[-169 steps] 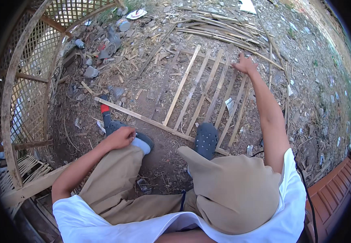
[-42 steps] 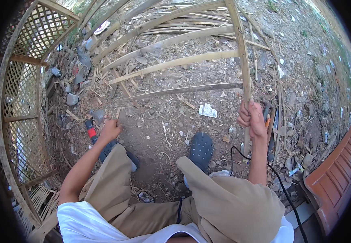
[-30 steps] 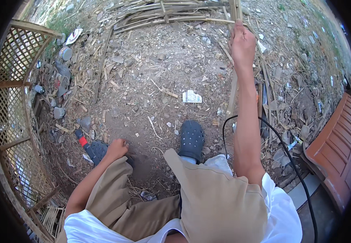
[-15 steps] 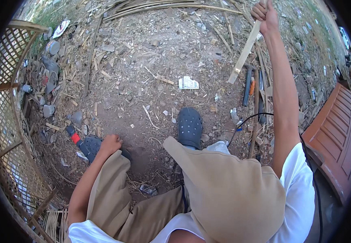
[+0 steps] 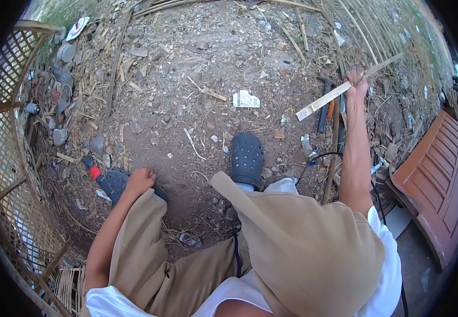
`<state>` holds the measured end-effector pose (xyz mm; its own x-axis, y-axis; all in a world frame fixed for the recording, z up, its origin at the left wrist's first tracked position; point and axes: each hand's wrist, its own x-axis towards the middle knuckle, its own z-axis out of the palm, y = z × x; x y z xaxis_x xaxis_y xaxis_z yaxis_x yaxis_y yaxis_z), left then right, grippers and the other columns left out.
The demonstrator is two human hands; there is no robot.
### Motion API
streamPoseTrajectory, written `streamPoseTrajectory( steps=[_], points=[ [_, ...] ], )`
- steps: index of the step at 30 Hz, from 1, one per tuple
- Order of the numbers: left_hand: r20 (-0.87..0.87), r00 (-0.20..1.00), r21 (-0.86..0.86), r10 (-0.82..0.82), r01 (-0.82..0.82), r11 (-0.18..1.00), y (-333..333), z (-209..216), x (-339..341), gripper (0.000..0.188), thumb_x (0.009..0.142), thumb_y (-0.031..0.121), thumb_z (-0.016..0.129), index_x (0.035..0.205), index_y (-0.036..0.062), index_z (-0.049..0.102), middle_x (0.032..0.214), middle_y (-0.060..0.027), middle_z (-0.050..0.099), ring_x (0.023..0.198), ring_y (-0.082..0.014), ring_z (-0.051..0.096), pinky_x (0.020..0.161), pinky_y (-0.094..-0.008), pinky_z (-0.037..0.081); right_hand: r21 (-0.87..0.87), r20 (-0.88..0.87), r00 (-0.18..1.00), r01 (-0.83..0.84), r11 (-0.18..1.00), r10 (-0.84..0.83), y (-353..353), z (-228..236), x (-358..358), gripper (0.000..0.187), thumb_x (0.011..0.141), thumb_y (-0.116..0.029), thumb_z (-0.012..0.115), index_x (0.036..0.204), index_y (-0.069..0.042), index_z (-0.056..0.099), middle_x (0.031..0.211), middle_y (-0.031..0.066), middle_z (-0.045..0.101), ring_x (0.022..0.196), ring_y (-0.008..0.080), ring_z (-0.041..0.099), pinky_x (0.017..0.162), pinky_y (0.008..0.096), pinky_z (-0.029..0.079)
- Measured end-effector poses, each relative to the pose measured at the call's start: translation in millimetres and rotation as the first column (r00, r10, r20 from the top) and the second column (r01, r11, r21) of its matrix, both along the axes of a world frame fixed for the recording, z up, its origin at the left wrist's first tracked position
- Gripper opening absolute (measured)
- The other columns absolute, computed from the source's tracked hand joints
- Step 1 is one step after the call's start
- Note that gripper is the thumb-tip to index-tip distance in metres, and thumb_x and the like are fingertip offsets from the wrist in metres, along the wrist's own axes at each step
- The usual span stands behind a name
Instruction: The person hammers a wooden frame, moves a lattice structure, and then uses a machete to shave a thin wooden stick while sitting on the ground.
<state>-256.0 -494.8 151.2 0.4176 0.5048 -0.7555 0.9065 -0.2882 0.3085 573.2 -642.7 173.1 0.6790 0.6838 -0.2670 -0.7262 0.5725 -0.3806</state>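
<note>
My right hand (image 5: 356, 87) is out to the right, its fingers wrapped round a pale wooden strip (image 5: 324, 101). The strip slants, its near end low on the left and its far end rising to the upper right. My left hand (image 5: 140, 182) rests on my left knee, fingers loosely curled in, with nothing visible in them. Below the strip a hammer with a dark handle (image 5: 322, 119) lies on the ground, an orange-handled tool (image 5: 331, 108) beside it. By my left shoe (image 5: 117, 182) is a dark tool with a red band (image 5: 95, 172).
A wooden lattice frame (image 5: 7, 113) stands at the left. At the right lies a brown panelled board (image 5: 434, 177). Long thin wood strips (image 5: 363, 31) lie at the upper right. A torn printed scrap (image 5: 246, 99) sits on the littered ground ahead of my right shoe (image 5: 247, 158).
My right hand has come down and nearer with the wooden strip, which has turned from steep to flatter. My left hand stays on the knee.
</note>
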Motion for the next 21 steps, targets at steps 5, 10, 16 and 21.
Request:
streamPoseTrajectory(
  steps=[5,10,16,21],
  points=[
    [-0.052,0.998,0.036,-0.03,0.032,0.999,-1.9,15.0,4.3,0.031,0.091,0.028,0.07,0.097,-0.0019,0.073,0.098,-0.0288,0.074,0.1,-0.0483,0.071,0.089,-0.0571,0.056,-0.012,-0.203,0.968,0.15,0.989,-0.149,-23.7,-48.8,-13.6,0.068,0.113,-0.064,0.026,0.071,-0.013,0.036,0.056,-0.0022,0.024,0.047,0.0141,0.025,0.044,0.031,0.023],
    [-0.044,0.998,0.04,-0.045,0.047,0.998,-1.8,10.6,-0.2,0.031,0.091,0.029,0.069,0.098,-0.0003,0.074,0.098,-0.0267,0.075,0.099,-0.0471,0.072,0.089,-0.0571,0.057,-0.272,-0.101,0.976,0.16,0.949,-0.193,-38.6,-41.4,5.3,0.068,0.113,-0.063,0.022,0.075,-0.01,0.039,0.056,-0.0013,0.026,0.045,0.0135,0.027,0.041,0.0296,0.025],
    [-0.046,0.997,0.066,-0.055,0.058,0.996,-5.4,13.9,-0.2,0.029,0.092,0.029,0.069,0.097,0.0001,0.073,0.096,-0.0258,0.075,0.098,-0.0467,0.072,0.087,-0.0563,0.057,-0.576,-0.024,0.996,0.061,0.815,-0.091,-78.2,-31.5,22.4,0.055,0.115,-0.052,0.025,0.086,-0.008,0.041,0.063,0.0,0.035,0.046,0.013,0.03,0.04,0.0295,0.027],
    [-0.072,0.997,0.049,-0.037,0.04,0.998,-4.2,14.6,3.3,0.028,0.092,0.028,0.07,0.093,0.0004,0.072,0.093,-0.0253,0.074,0.095,-0.0468,0.072,0.085,-0.056,0.057,-0.657,0.046,0.996,0.086,0.749,-0.073,-88.7,-31.0,35.6,0.044,0.115,-0.041,0.027,0.089,-0.008,0.04,0.066,0.0007,0.035,0.047,0.0141,0.029,0.041,0.0298,0.026]
  ],
)
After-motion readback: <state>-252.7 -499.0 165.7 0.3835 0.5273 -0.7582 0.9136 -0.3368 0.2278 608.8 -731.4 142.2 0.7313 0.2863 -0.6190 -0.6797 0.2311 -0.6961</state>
